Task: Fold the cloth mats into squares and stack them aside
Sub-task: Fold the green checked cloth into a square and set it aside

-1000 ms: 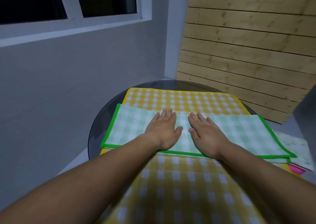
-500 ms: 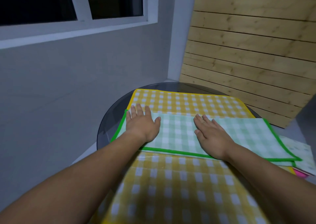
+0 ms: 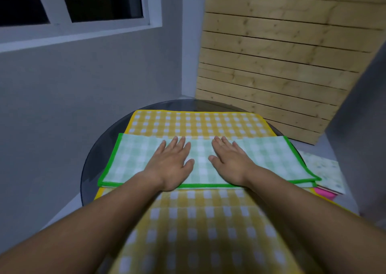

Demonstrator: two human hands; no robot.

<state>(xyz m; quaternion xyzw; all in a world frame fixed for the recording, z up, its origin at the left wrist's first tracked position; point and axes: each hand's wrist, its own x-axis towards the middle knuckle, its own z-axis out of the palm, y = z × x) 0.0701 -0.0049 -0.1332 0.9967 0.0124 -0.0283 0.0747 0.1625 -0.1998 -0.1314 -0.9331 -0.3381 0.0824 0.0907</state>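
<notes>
A green checked cloth mat (image 3: pixel 133 158) with a bright green border lies folded into a long strip across a yellow checked mat (image 3: pixel 196 123). My left hand (image 3: pixel 171 165) presses flat on the strip just left of its middle, fingers straight. My right hand (image 3: pixel 229 163) lies flat beside it, right of the middle, fingers spread. A narrow gap of cloth shows between the two hands. The yellow mat runs on toward me under both forearms.
The mats lie on a round dark glass table (image 3: pixel 98 148). At the right edge sit a pale patterned cloth (image 3: pixel 325 171) and a pink one (image 3: pixel 323 193) beneath it. A grey wall is on the left, a wooden slat panel (image 3: pixel 271 64) behind.
My left hand slid out to the strip's left end, then came back to the middle beside my right hand. The right hand has barely shifted.
</notes>
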